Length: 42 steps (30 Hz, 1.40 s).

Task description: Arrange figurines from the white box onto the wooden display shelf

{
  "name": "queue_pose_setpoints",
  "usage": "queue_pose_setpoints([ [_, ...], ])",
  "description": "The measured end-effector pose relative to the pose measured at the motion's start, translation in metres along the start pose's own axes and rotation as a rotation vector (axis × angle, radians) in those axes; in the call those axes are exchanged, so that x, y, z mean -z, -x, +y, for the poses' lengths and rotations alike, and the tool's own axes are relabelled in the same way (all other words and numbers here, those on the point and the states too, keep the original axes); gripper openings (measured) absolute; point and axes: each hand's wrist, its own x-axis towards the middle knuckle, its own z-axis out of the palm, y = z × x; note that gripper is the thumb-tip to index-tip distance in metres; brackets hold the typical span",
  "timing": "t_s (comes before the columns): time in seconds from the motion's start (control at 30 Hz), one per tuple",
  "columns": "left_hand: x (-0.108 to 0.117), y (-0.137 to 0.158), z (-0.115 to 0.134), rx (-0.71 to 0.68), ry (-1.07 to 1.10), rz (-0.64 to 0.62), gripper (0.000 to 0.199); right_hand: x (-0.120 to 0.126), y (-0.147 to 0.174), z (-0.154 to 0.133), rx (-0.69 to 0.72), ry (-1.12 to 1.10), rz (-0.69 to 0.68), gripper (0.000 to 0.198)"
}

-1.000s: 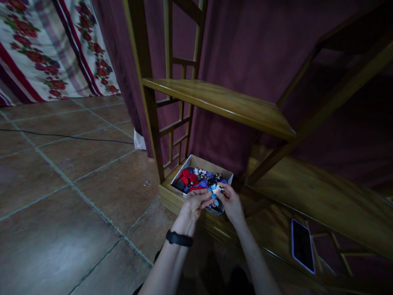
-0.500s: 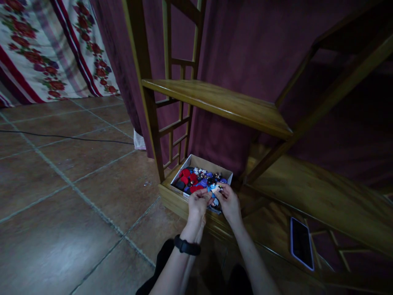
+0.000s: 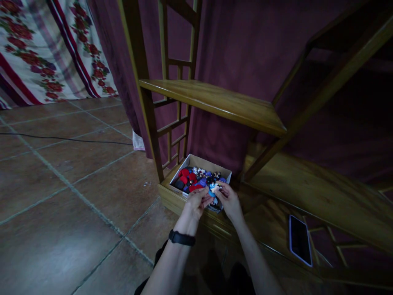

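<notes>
Over the near right corner of a cardboard box (image 3: 211, 164), my two hands meet around a small blue and white figurine (image 3: 214, 188). My left hand (image 3: 196, 201), with a black band on its wrist, pinches the blue lower part. My right hand (image 3: 229, 199) grips the figurine's white part from the other side. The fingers partly cover it, so its details are hard to make out. Inside the box lie red pieces (image 3: 186, 175), purple pieces (image 3: 202, 182), and several small figures in black and white (image 3: 200, 171).
The box stands on a low wooden ledge (image 3: 172, 198) beside a lattice panel (image 3: 172, 139). A wooden shelf (image 3: 215, 102) juts out above it. A phone-like device (image 3: 300, 240) with a pale purple edge lies at right. A black cable (image 3: 67, 139) crosses the tiled floor (image 3: 76, 213).
My left wrist has turned and shifted slightly left. The figurine has tilted a little between my fingers, still in both hands. The view has moved slightly.
</notes>
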Motion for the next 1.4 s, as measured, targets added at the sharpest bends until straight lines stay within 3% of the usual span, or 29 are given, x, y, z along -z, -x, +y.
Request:
queue_pose_setpoints([
  [0.2, 0.002, -0.007, -0.003, 0.080, 0.102, -0.023, 0.005, 0.001, 0.000, -0.005, 0.004, 0.082, 0.019, 0.035],
  [0.57, -0.001, -0.003, -0.016, -0.090, 0.211, 0.119, 0.010, -0.011, 0.004, -0.004, 0.040, 0.210, 0.099, 0.035],
  [0.73, 0.000, -0.005, -0.024, -0.142, 0.238, 0.124, 0.010, -0.013, 0.005, -0.001, 0.037, 0.209, 0.097, 0.035],
  [0.97, 0.000, -0.003, -0.024, -0.149, 0.180, 0.171, 0.010, -0.014, 0.005, 0.001, 0.063, 0.252, 0.080, 0.035],
  [1.4, -0.005, -0.002, -0.002, -0.109, 0.071, 0.050, 0.017, -0.006, -0.006, 0.005, 0.033, 0.032, 0.063, 0.038],
])
